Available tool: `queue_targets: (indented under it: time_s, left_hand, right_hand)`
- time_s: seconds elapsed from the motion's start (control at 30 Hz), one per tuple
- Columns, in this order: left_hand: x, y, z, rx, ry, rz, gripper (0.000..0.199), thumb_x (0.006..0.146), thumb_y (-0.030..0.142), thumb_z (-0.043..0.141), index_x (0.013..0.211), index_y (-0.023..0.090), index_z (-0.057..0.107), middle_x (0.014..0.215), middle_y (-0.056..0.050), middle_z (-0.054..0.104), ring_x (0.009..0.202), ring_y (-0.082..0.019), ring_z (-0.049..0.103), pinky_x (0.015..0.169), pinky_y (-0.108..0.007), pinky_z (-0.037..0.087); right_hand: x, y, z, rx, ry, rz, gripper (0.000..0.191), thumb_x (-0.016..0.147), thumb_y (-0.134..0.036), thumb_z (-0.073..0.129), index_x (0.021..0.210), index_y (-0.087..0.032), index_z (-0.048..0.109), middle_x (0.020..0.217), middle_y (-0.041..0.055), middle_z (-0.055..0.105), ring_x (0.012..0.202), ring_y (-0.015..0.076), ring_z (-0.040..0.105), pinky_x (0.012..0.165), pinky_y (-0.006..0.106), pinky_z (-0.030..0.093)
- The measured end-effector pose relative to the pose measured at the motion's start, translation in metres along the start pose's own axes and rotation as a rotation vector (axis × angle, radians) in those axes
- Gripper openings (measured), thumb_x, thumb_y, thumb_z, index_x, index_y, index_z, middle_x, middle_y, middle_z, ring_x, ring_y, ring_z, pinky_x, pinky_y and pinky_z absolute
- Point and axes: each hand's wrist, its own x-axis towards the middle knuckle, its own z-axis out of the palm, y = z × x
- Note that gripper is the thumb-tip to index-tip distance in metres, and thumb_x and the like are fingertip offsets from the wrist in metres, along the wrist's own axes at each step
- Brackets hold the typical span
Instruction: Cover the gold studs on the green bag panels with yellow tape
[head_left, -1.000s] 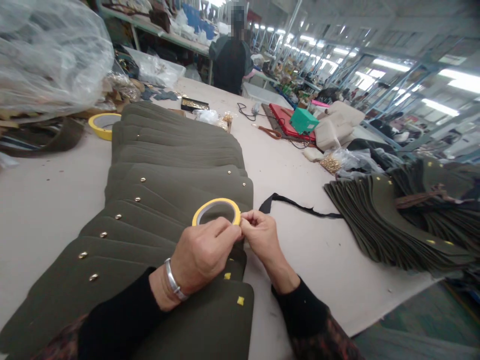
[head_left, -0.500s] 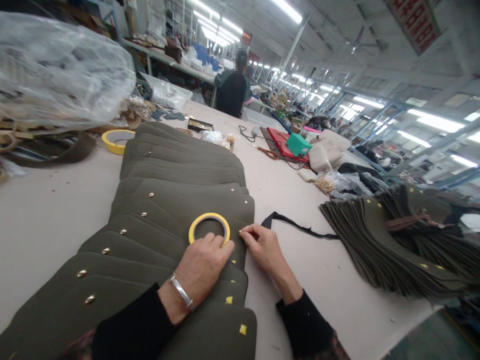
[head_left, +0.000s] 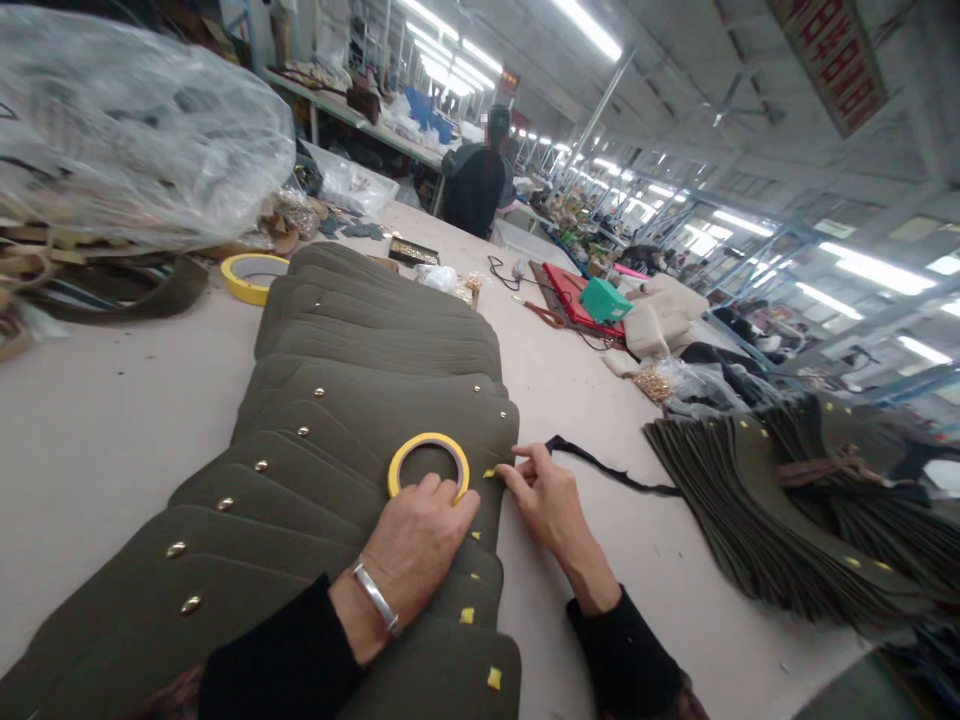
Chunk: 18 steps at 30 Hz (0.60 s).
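My left hand (head_left: pixel 420 535) is closed on the lower rim of a roll of yellow tape (head_left: pixel 397 465), which rests on overlapping dark olive panels (head_left: pixel 352 400). A silver bracelet circles that wrist. My right hand (head_left: pixel 551 505) is at the panels' right edge, thumb and index finger apart. Its thumb tip touches or nearly touches a small yellow tape piece (head_left: pixel 490 473) on a panel. More yellow tape bits (head_left: pixel 494 679) mark the right edges of the nearer panels. Gold studs (head_left: pixel 226 504) run down the panels' left side.
A second yellow tape roll (head_left: pixel 255 292) and a large clear plastic bag (head_left: pixel 142 140) are at left. A tied bundle of olive panels (head_left: pixel 720 480) and a black strip (head_left: pixel 607 467) lie at right. Further back are a green box (head_left: pixel 604 300) and a person (head_left: pixel 476 185).
My right thumb and index finger have come apart from a pinch, and a yellow tape piece now shows on the panel beside them. My left hand still holds the roll. The view has shifted slightly.
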Motion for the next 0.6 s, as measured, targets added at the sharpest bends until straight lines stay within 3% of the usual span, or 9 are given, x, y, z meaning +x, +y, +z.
queue_targets:
  time_s: [0.07,0.17,0.27,0.33,0.43,0.6]
  left_hand:
    - [0.001,0.0,0.0,0.005,-0.004,-0.003,0.017,0.093,0.012,0.043,0.092,0.019,0.058,0.09,-0.006,0.063,0.086,-0.025,0.059,0.071,-0.037,0.053]
    - [0.001,0.0,0.001,0.017,0.005,-0.008,0.016,0.093,0.012,0.044,0.091,0.019,0.058,0.089,-0.006,0.063,0.086,-0.024,0.059,0.071,-0.037,0.052]
    - [0.001,-0.001,0.002,0.022,0.023,-0.006,0.015,0.092,0.012,0.045,0.091,0.019,0.058,0.088,-0.005,0.063,0.086,-0.025,0.059,0.07,-0.037,0.052]
    - [0.0,-0.001,0.003,0.022,0.032,-0.001,0.016,0.092,0.011,0.045,0.091,0.019,0.058,0.088,-0.005,0.063,0.084,-0.025,0.059,0.069,-0.037,0.052]
    - [-0.001,-0.001,0.003,0.018,0.04,0.007,0.017,0.092,0.011,0.044,0.09,0.02,0.058,0.087,-0.005,0.063,0.083,-0.025,0.059,0.068,-0.037,0.051]
    - [-0.002,-0.001,0.003,0.038,0.065,0.018,0.015,0.092,0.012,0.045,0.089,0.02,0.058,0.086,-0.005,0.063,0.084,-0.025,0.058,0.067,-0.035,0.049]
  right_hand:
    - [-0.003,0.003,-0.007,-0.059,0.012,-0.218,0.009,0.093,-0.018,0.051,0.095,-0.018,0.06,0.08,0.0043,0.066,0.073,0.0174,0.063,0.068,0.028,0.049]
    - [-0.002,0.002,-0.012,-0.273,-0.099,-0.529,0.019,0.095,-0.011,0.043,0.093,-0.016,0.062,0.09,0.0092,0.066,0.085,0.0204,0.061,0.078,0.031,0.05]
    - [0.007,-0.005,-0.01,-0.489,-0.261,-0.636,0.02,0.094,-0.007,0.046,0.089,-0.014,0.063,0.089,0.0103,0.065,0.083,0.0213,0.059,0.075,0.032,0.05]
    - [0.014,-0.013,-0.009,-0.575,-0.373,-0.604,0.017,0.091,-0.005,0.049,0.087,-0.014,0.064,0.086,0.0099,0.065,0.081,0.0211,0.06,0.073,0.031,0.049]
    - [0.024,-0.026,-0.006,-0.563,-0.465,-0.36,0.016,0.088,-0.007,0.053,0.085,-0.013,0.067,0.084,0.0101,0.068,0.079,0.0203,0.063,0.073,0.029,0.047]
    - [0.035,-0.038,0.002,-0.476,-0.421,0.03,0.02,0.081,-0.014,0.053,0.07,-0.013,0.07,0.072,0.0115,0.071,0.072,0.0217,0.067,0.064,0.027,0.045]
